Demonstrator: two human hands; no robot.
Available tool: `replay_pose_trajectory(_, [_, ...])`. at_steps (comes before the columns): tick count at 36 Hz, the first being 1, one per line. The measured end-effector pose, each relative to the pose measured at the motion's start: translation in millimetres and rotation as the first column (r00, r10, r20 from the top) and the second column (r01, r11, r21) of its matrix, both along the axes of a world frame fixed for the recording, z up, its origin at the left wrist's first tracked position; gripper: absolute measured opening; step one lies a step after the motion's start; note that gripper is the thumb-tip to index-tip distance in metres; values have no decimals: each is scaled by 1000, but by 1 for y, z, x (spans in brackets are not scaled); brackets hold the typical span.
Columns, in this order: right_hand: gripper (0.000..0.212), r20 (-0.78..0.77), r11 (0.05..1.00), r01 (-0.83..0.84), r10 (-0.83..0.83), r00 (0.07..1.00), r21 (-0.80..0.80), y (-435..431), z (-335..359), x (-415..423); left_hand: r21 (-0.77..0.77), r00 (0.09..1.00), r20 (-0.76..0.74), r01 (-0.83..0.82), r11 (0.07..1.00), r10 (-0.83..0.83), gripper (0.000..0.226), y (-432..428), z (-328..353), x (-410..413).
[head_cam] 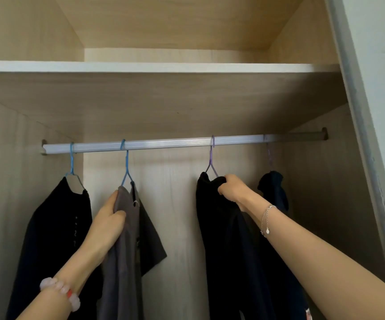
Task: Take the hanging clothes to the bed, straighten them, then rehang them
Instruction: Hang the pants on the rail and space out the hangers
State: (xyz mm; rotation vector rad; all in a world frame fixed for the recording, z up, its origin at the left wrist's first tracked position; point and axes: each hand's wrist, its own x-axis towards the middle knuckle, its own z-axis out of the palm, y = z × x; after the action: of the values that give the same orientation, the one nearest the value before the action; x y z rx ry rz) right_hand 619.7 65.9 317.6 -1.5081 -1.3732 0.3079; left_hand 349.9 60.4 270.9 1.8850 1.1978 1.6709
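Four garments hang on a pale rail (pixel 163 144) inside a wood wardrobe (pixel 187 107). L hand (pixel 107 224) is closed on the grey-brown top (pixel 127 250), pinching its shoulder edge; it hangs on a blue hanger (pixel 126 167), 2nd from left. R hand (pixel 232 188) grips the collar of a black garment (pixel 221 250) on a purple hanger (pixel 211 158). A black top (pixel 55 227) w/ blue hanger hangs far left, and a dark navy item (pixel 273 188) far right, partly hidden by the R arm.

Matt wood-grain wardrobe (pixel 187 107), ribbed metal rail (pixel 175 144), soft dark cloth garments (pixel 228 239).
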Motion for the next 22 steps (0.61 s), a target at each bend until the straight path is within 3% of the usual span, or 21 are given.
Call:
replay_pose_trajectory(13, [39, 29, 1000, 26, -26, 999, -8, 1, -2, 4, -29, 996, -62, 65, 997, -67, 71, -1, -4, 35])
replay_pose_trajectory(22, [39, -36, 1000, 4, -4, 999, 1, 8, -5, 16, -4, 994, -93, 62, 998, -62, 72, 8, -7, 41])
